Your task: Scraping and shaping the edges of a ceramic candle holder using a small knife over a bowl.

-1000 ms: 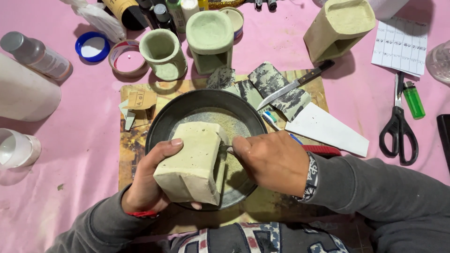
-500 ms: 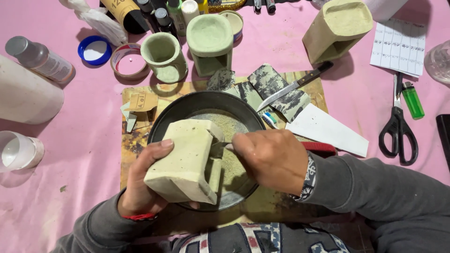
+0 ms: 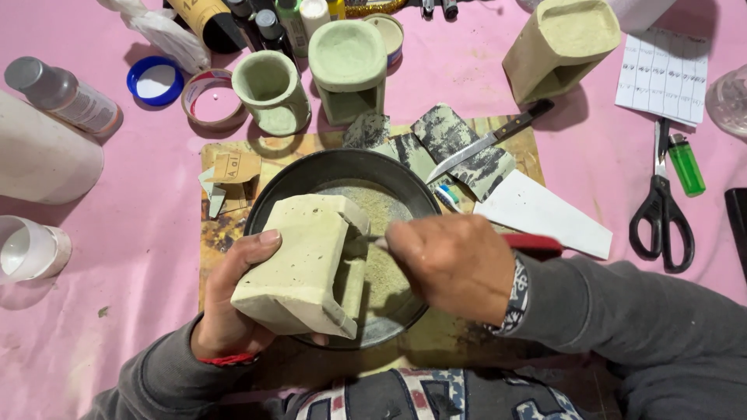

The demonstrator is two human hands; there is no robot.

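Over the near middle of the pink-covered worktop, left hand clamped on a pale green block-shaped casting, fingers wrapped around its left face and underside, thumb up along the side. Casting tilted, held above the near-left rim of a dark round pan dusted inside with pale powder. Right hand closed around a slim red-handled tool, fist just right of the casting, tool tip pressed into the open recess on the casting's right side; what kind of tip, too hidden to tell. Pan resting on a brown board at the worktop's centre.

Behind the pan, scraps of grey sandpaper with a wooden-handled knife lying across them, and a white triangular sheet just to the right. Toward the far edge, three more green castings: a round cup, a square-topped burner shape and a taller piece tipped on its side. Near the far-left corner, a ring of tape, a blue lid and a small bottle; a large white container and a clear cup along the left edge. At the right edge, black scissors, a green lighter and a printed paper sheet.
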